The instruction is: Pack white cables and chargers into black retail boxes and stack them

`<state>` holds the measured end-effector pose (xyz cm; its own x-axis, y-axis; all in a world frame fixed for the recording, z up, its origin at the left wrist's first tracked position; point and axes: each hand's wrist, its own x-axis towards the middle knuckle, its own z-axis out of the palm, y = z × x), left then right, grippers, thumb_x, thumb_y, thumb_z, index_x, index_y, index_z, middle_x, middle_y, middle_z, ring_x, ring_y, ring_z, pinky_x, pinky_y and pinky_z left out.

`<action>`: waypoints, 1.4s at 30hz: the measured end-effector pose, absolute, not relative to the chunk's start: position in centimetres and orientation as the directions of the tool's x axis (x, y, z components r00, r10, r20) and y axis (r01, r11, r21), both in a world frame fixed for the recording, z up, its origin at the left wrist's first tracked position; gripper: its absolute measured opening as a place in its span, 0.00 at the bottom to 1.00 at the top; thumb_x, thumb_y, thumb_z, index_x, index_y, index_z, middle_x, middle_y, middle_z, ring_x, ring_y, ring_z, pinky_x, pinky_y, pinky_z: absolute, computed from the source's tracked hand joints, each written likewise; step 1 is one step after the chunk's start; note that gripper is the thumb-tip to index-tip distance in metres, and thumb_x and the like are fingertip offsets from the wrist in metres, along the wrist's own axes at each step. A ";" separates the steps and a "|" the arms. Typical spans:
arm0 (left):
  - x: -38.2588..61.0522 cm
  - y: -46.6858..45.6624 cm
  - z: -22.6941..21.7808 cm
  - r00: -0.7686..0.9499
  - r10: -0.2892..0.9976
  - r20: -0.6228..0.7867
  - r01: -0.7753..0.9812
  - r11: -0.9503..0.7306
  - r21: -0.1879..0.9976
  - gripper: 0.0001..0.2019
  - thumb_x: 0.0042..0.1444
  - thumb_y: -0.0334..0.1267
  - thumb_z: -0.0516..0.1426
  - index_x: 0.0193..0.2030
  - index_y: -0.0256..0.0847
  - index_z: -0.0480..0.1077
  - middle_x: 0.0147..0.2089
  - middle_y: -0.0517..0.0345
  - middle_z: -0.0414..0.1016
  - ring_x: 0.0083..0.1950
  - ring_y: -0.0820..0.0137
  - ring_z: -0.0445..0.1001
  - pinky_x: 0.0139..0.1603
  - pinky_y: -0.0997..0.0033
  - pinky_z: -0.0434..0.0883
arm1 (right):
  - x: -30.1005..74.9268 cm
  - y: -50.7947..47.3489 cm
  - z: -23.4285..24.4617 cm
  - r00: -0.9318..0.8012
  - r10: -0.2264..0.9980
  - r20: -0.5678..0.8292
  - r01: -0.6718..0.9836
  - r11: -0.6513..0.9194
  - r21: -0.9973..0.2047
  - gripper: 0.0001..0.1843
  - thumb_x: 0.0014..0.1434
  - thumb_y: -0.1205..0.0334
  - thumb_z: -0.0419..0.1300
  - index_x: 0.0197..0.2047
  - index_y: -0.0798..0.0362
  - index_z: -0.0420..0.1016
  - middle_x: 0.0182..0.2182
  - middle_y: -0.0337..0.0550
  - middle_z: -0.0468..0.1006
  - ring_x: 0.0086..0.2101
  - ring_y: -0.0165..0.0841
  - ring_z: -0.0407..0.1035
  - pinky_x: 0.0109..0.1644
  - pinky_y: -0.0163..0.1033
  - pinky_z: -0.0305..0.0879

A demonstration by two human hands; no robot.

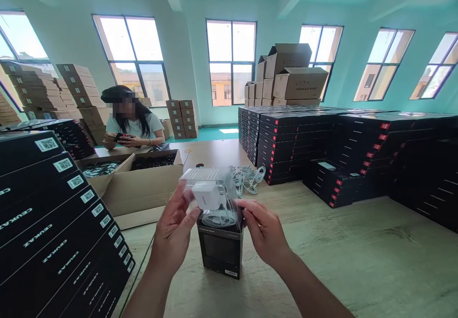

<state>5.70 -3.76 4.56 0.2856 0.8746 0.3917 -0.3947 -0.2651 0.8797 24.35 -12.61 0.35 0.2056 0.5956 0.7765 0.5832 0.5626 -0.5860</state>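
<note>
A clear plastic tray [224, 179] with a white charger [206, 196] and a coiled white cable [219, 218] is at the top of an upright black box [220, 253]. How much of the tray sits inside the box I cannot tell. My left hand [175, 234] grips the tray's left side, its thumb by the charger. With thumb and forefinger, my right hand [265, 232] pinches the tray's right edge near the box rim. Behind the tray lies a tangle of white cables [248, 179] on the wooden table [322, 256].
Stacked black boxes [57, 227] rise close on the left, and more black stacks [296, 141] stand at the right. An open carton [143, 189] with small dark items is beyond my left hand. Across the table a person [134, 122] holds a dark box. Brown cartons [293, 77] are piled behind.
</note>
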 end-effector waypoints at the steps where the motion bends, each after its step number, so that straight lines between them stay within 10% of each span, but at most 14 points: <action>1: 5.5 -3.7 4.6 0.287 0.869 0.402 -0.363 -0.290 0.885 0.35 0.50 0.45 0.69 0.66 0.52 0.68 0.65 0.53 0.74 0.66 0.58 0.70 0.64 0.60 0.71 | 24.4 -12.6 0.3 0.218 0.605 0.766 0.574 0.555 -0.602 0.16 0.71 0.65 0.51 0.56 0.46 0.76 0.43 0.45 0.81 0.41 0.34 0.75 0.43 0.36 0.72; 9: 4.9 -3.5 4.3 0.271 0.831 0.485 -0.160 -0.458 0.874 0.38 0.53 0.47 0.66 0.70 0.48 0.63 0.63 0.49 0.75 0.63 0.57 0.74 0.57 0.59 0.77 | 24.1 -12.9 0.9 0.293 0.835 0.466 0.123 0.450 -0.885 0.20 0.63 0.60 0.56 0.57 0.47 0.75 0.41 0.43 0.80 0.40 0.36 0.72 0.44 0.40 0.69; 19: 4.4 -3.8 3.3 0.249 0.831 0.498 -0.107 -0.487 0.867 0.34 0.55 0.46 0.65 0.69 0.54 0.64 0.67 0.51 0.72 0.62 0.54 0.74 0.59 0.54 0.76 | 23.8 -13.0 2.5 0.283 0.933 0.221 -0.274 0.299 -0.914 0.32 0.41 0.68 0.55 0.52 0.50 0.73 0.37 0.41 0.76 0.39 0.37 0.70 0.42 0.39 0.66; 42: 4.3 -3.6 5.1 0.237 0.871 0.430 -0.102 -0.418 0.903 0.41 0.52 0.42 0.65 0.73 0.57 0.56 0.64 0.54 0.74 0.60 0.56 0.76 0.53 0.59 0.79 | 22.8 -13.0 1.5 0.249 0.890 0.382 -0.030 0.401 -0.915 0.32 0.48 0.67 0.52 0.57 0.46 0.76 0.43 0.42 0.75 0.42 0.36 0.68 0.49 0.41 0.65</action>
